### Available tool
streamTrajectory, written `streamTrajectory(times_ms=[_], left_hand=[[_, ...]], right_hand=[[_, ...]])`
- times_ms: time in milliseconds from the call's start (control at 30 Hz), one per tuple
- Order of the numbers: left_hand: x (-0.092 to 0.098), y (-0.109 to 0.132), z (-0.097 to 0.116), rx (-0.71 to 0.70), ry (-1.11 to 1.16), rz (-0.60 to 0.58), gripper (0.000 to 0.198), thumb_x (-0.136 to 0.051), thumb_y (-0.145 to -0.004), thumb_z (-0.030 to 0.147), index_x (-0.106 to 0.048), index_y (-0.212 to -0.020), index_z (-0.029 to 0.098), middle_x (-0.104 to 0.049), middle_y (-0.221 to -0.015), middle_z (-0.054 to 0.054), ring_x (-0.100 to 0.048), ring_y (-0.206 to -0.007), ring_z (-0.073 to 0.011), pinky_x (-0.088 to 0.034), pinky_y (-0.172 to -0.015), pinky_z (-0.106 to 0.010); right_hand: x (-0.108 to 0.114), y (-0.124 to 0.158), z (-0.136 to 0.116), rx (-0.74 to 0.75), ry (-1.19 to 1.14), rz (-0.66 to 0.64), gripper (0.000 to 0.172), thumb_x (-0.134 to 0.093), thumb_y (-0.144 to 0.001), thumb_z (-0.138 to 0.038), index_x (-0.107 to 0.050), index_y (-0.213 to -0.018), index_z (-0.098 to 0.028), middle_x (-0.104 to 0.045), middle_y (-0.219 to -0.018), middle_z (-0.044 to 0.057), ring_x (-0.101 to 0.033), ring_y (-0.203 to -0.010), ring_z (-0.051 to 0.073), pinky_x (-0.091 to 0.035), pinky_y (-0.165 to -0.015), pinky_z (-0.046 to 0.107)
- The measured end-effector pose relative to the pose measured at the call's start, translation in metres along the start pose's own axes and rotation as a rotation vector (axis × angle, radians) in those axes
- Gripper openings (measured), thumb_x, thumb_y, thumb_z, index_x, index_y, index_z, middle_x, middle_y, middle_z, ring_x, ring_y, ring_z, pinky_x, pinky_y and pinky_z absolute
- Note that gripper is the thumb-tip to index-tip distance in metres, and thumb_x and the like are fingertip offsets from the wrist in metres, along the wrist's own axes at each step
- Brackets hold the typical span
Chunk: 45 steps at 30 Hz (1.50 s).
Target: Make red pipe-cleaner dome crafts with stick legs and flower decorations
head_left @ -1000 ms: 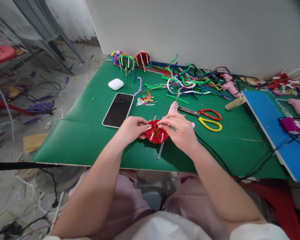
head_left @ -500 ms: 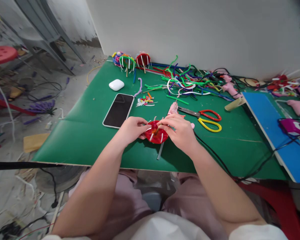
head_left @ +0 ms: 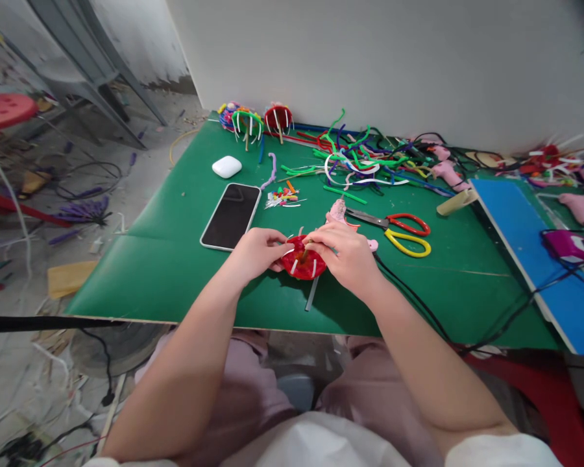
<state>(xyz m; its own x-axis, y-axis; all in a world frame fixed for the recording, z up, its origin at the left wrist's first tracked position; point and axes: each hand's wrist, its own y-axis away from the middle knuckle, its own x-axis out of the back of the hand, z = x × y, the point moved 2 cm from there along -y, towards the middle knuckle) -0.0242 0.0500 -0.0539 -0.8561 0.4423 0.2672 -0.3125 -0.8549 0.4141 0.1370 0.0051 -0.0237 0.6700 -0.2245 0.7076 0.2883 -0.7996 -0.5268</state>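
Note:
A round red piece [head_left: 302, 267] with white strips on it is held low over the green table [head_left: 141, 272], near its front edge. My left hand [head_left: 263, 251] grips the left rim of this piece. With thumb and fingers pinched, my right hand [head_left: 343, 253] holds a small stick [head_left: 305, 253] at the middle of the red piece. Just behind my right hand lies a pink glue gun [head_left: 337, 211], partly covered by it. A clear glue stick [head_left: 311, 295] shows below the red piece.
Scissors [head_left: 394, 227] lie right of the glue gun. A phone [head_left: 231, 216], a white case [head_left: 226, 167] and small coloured bits [head_left: 285, 196] are behind my left hand. Pipe cleaners [head_left: 365, 159] lie at the back, a blue board [head_left: 540, 259] at right.
Both hands keep their hold on the red piece and stick, which have barely moved. The pink glue gun has shifted very slightly left.

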Motion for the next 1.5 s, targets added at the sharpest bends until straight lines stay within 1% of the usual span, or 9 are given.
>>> streamTrajectory(times_ms=[600,667,800,867,1133,1300,1367,1400,1500], left_hand=[[0.0,-0.001,0.0,-0.007,0.0,-0.003,0.015,-0.063,-0.074,0.027,-0.064,-0.08,0.014,-0.059,-0.055,0.002,-0.056,-0.044,-0.0085,-0.05,-0.047,-0.02],[0.0,-0.001,0.0,-0.008,-0.005,-0.006,0.014,-0.063,-0.074,0.027,-0.064,-0.08,0.014,-0.059,-0.056,0.002,-0.056,-0.045,-0.0088,-0.05,-0.048,-0.021],[0.0,-0.001,-0.001,-0.011,-0.007,-0.004,0.016,-0.064,-0.073,0.029,-0.064,-0.079,0.014,-0.058,-0.055,0.003,-0.056,-0.045,-0.0093,-0.051,-0.048,-0.022],[0.001,-0.001,-0.001,-0.008,-0.009,-0.003,0.017,-0.064,-0.073,0.03,-0.064,-0.078,0.015,-0.058,-0.055,0.003,-0.056,-0.046,-0.0094,-0.051,-0.048,-0.021],[0.004,0.002,0.003,0.022,0.016,-0.02,0.022,-0.068,-0.069,0.033,-0.065,-0.08,0.014,-0.059,-0.055,0.002,-0.056,-0.048,-0.0085,-0.052,-0.05,-0.02],[0.016,0.008,0.006,0.008,0.001,-0.04,0.031,-0.07,-0.066,0.038,-0.066,-0.086,0.014,-0.062,-0.058,0.001,-0.057,-0.049,-0.0082,-0.05,-0.049,-0.018],[0.023,0.011,0.006,-0.008,-0.02,-0.009,0.032,-0.069,-0.068,0.039,-0.066,-0.089,0.015,-0.063,-0.061,0.0,-0.056,-0.048,-0.0081,-0.049,-0.048,-0.019],[0.027,0.013,0.007,-0.022,-0.022,0.029,0.033,-0.068,-0.068,0.04,-0.066,-0.09,0.015,-0.063,-0.061,0.0,-0.056,-0.048,-0.0084,-0.049,-0.048,-0.019],[0.033,0.02,0.011,-0.137,0.001,0.215,0.034,-0.066,-0.07,0.041,-0.065,-0.093,0.015,-0.063,-0.063,0.0,-0.057,-0.051,-0.0094,-0.048,-0.05,-0.02]], right_hand=[[0.0,-0.001,0.002,-0.007,0.002,-0.016,0.009,-0.059,-0.081,-0.014,-0.066,-0.079,-0.019,-0.07,-0.076,0.0,-0.063,-0.073,0.014,-0.046,-0.092,0.038],[0.001,-0.001,0.001,-0.012,0.005,-0.014,0.009,-0.06,-0.081,-0.014,-0.067,-0.08,-0.019,-0.07,-0.077,0.0,-0.062,-0.074,0.015,-0.047,-0.09,0.037],[0.002,-0.001,0.002,-0.053,0.007,-0.014,0.011,-0.059,-0.082,-0.014,-0.068,-0.083,-0.019,-0.071,-0.08,0.001,-0.063,-0.077,0.015,-0.05,-0.081,0.034],[0.002,0.0,0.002,-0.06,0.01,-0.01,0.011,-0.059,-0.082,-0.015,-0.068,-0.086,-0.019,-0.071,-0.082,0.002,-0.063,-0.078,0.015,-0.05,-0.079,0.033],[0.002,0.002,0.003,-0.051,0.027,-0.003,0.014,-0.059,-0.083,-0.018,-0.069,-0.093,-0.02,-0.072,-0.088,0.002,-0.063,-0.082,0.015,-0.048,-0.086,0.034],[0.001,0.002,0.003,-0.064,0.017,0.007,0.02,-0.059,-0.083,-0.018,-0.067,-0.1,-0.021,-0.072,-0.089,0.002,-0.063,-0.084,0.016,-0.046,-0.091,0.036],[0.001,0.002,0.003,-0.075,0.003,0.007,0.022,-0.059,-0.083,-0.017,-0.066,-0.103,-0.021,-0.072,-0.089,0.003,-0.063,-0.085,0.016,-0.046,-0.091,0.036],[0.001,0.002,0.003,-0.085,-0.001,0.004,0.023,-0.059,-0.083,-0.017,-0.066,-0.104,-0.021,-0.072,-0.088,0.003,-0.063,-0.085,0.016,-0.046,-0.092,0.037],[0.001,0.002,0.002,-0.124,-0.025,-0.003,0.021,-0.059,-0.082,-0.018,-0.064,-0.103,-0.023,-0.072,-0.086,0.001,-0.065,-0.085,0.017,-0.042,-0.096,0.04]])
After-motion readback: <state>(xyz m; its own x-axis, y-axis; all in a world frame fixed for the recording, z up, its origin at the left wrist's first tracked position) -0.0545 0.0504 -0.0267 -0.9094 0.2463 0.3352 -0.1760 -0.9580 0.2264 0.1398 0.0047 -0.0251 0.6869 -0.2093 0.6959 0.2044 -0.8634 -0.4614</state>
